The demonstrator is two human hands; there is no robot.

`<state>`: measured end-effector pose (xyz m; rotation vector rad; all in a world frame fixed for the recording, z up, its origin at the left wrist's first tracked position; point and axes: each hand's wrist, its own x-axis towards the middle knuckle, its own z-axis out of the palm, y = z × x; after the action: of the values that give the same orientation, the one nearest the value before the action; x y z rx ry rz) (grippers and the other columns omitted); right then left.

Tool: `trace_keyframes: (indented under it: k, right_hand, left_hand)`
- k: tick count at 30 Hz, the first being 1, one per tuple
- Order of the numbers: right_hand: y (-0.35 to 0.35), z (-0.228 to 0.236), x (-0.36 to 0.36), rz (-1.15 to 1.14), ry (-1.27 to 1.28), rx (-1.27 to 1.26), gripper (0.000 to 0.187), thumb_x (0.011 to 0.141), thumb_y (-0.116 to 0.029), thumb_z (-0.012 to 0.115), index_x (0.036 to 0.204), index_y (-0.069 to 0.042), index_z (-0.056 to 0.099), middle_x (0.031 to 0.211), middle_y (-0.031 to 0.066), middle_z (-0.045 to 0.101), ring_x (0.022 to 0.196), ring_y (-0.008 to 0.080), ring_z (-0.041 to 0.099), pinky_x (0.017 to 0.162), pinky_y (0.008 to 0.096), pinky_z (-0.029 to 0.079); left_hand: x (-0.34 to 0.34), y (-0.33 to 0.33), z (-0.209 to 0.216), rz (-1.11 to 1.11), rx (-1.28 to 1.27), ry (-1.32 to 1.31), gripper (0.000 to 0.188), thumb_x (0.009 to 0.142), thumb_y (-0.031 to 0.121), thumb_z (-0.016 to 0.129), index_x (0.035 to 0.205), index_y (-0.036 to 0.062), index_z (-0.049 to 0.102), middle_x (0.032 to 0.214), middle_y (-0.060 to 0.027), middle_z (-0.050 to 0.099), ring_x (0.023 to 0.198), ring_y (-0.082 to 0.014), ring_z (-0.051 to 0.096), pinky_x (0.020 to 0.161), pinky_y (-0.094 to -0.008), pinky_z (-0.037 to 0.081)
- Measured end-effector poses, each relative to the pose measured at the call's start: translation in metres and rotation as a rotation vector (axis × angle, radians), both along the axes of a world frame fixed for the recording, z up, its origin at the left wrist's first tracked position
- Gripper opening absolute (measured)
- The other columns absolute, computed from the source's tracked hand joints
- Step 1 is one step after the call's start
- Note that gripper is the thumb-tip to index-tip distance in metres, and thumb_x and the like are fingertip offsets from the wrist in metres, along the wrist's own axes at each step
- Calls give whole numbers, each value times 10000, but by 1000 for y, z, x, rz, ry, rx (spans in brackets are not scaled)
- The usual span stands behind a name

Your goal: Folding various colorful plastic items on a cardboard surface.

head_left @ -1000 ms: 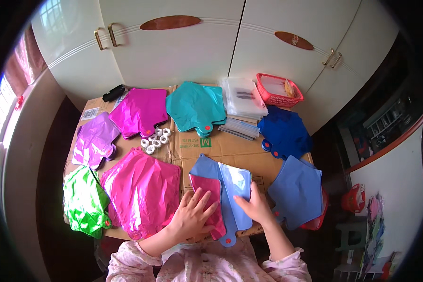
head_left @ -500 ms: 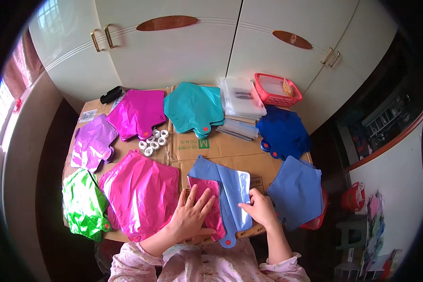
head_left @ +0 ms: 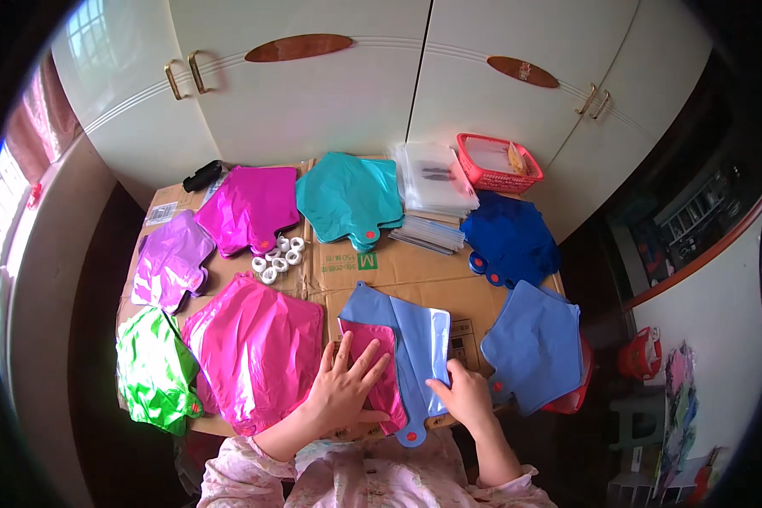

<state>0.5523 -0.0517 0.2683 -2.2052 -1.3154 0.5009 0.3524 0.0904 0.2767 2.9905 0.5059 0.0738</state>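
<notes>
A flat blue foil balloon [head_left: 415,364] lies before me on the cardboard, its round tab with a red spot toward me. On its left part rests a folded pink foil balloon [head_left: 383,385]. My left hand [head_left: 343,388] lies on the pink one with fingers spread, pressing it flat. The blue balloon's right edge is turned inward, showing a shiny strip. My right hand [head_left: 466,394] pinches that edge between thumb and fingers. To the left is a pile of pink foil balloons [head_left: 258,356]; to the right, a pile of blue ones [head_left: 533,343].
Around the cardboard [head_left: 330,288] lie green [head_left: 152,364], lilac [head_left: 169,262], magenta [head_left: 250,203], teal [head_left: 347,195] and dark blue balloons [head_left: 516,237]. White tape rolls [head_left: 279,264], clear plastic bags [head_left: 436,178] and a red basket [head_left: 491,179] stand farther back. A white cabinet [head_left: 313,102] rises behind.
My right hand has slid a little toward me along the blue balloon's turned-in edge. My left hand stays in place on the pink balloon.
</notes>
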Motion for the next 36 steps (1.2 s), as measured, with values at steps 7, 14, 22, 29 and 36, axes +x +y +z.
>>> trace_keyframes:
  k: [7,14,22,29,36]
  right_hand:
    - [-11,7,1,-17,95,83,256,774,-155,732,880,-3,557,735,155,596,635,311,608,574,392,469]
    - [15,0,-22,121,-211,275,392,821,-27,539,1206,30,488,1198,254,500,1035,412,540,883,455,465]
    - [20,-7,-56,297,-411,212,557,851,-98,563,1367,21,389,1414,272,340,1299,448,360,1066,480,349]
    - [20,-19,-59,316,-529,194,473,865,-125,537,1306,33,471,1402,239,385,1311,413,365,1049,471,375]
    - [21,-15,-63,304,-515,197,434,844,-99,522,1260,26,524,1362,214,447,1314,376,378,1045,463,381]
  left_hand:
    - [1,-1,-2,0,-13,2,982,685,753,559,1427,133,387,1489,-136,318,1349,-482,244,1061,-617,220]
    - [8,2,-3,-33,-9,-33,975,671,758,563,1410,139,414,1466,-139,359,1350,-478,253,1084,-603,205]
    - [5,4,-11,-57,-13,2,883,707,738,553,1279,66,522,1289,-163,497,1362,-485,221,1100,-608,175]
    - [4,6,-6,-81,-78,-45,773,730,640,628,1188,20,574,1204,-179,527,1334,-430,314,1087,-572,235]
    - [10,29,2,281,-578,-428,320,760,225,719,957,-20,656,944,-179,607,826,-312,636,705,-352,529]
